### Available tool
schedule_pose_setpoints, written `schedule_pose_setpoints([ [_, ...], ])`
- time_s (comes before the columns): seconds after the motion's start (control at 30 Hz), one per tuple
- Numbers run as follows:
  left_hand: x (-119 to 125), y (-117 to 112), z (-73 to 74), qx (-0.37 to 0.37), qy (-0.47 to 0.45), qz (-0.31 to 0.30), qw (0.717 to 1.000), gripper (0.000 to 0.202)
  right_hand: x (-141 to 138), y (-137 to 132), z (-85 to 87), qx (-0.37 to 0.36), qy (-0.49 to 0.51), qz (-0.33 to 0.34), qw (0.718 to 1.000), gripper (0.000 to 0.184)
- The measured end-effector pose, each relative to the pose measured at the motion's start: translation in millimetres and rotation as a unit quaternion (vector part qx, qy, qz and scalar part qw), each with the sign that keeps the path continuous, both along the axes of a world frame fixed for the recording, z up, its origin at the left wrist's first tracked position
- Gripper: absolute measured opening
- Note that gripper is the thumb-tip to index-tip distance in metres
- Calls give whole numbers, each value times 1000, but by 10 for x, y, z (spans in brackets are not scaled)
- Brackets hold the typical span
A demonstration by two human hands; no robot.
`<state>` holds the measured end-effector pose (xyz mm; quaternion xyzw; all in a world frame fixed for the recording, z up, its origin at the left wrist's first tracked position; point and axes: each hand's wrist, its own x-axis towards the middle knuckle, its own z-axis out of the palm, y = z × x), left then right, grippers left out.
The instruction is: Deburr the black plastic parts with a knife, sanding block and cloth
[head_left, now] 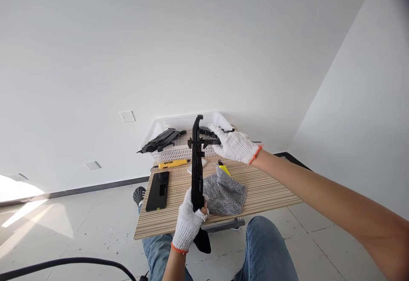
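Observation:
My left hand [188,220], in a white knit glove with an orange cuff, is wrapped round the lower part of a long black plastic part [197,174]. The part stands nearly upright above the table, with its wide end hanging below the hand. My right hand [234,145], gloved alike, is closed on what looks like a black caliper [211,141]. The jaws of this tool lie across the upper portion of the part, one on each side. Some of the tool is hidden behind the right fingers.
A white plastic basket [174,151] at the wall holds several black plastic parts [164,139]. On the wood-grain table [265,187] lie a yellow-handled tool [172,164], a flat black panel [157,190] and a grey cloth [223,191] against something yellow [224,169]. A black cable [79,259] curves at lower left.

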<state>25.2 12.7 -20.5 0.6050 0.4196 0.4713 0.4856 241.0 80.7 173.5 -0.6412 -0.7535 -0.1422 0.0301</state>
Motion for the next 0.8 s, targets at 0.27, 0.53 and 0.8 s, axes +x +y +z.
schedule_pose_setpoints([
  [0.27, -1, 0, -1, 2, 0, -4, 1000, 56, 33, 24, -28, 9, -14, 31, 999, 65],
  [0.53, 0, -13, 51, 3, 27, 0, 1000, 56, 12, -17, -37, 8, 4, 11, 1000, 44],
  [0.8, -4, -9, 46, 4, 52, 6, 999, 53, -54, -59, -185, 90, 27, -51, 994, 81],
])
